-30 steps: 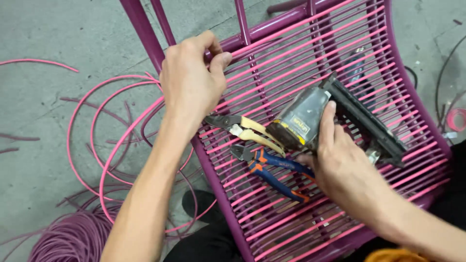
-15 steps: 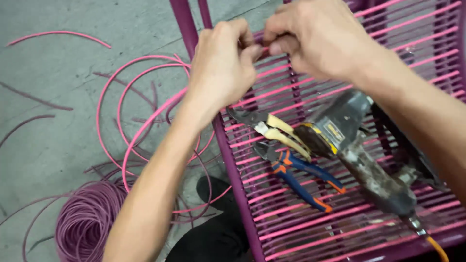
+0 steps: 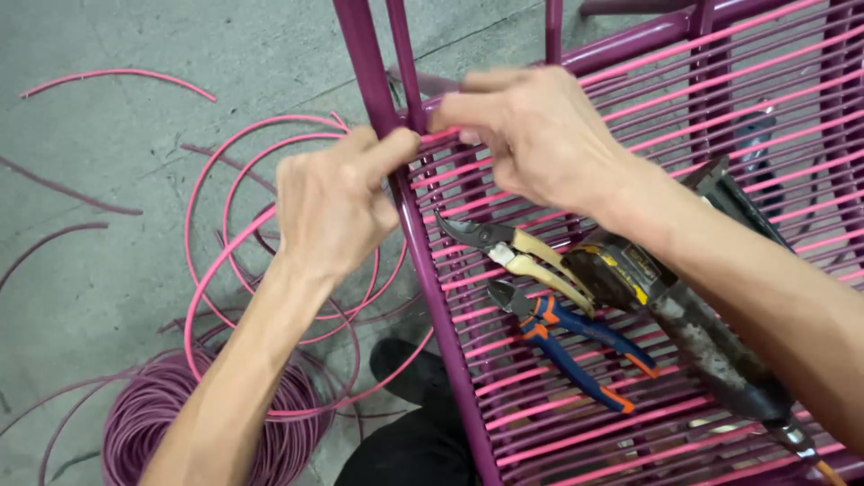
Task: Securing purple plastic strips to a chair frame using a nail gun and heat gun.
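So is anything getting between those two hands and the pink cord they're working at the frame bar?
Nothing visible. The left hand and right hand both already pinch the pink cord right at the purple frame bar. The pliers and cutters lie lower on the woven seat, clear of the fingers.

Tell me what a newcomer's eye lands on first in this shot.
First, the two hands at top centre: the left hand pinches the purple frame bar while the right hand pulls a pink cord at the same spot. Next, the tools lying on the woven pink cords to the right: cream-handled pliers, blue-and-orange cutters and a grimy power tool. Bottom left on the grey floor sits a purple cord coil.
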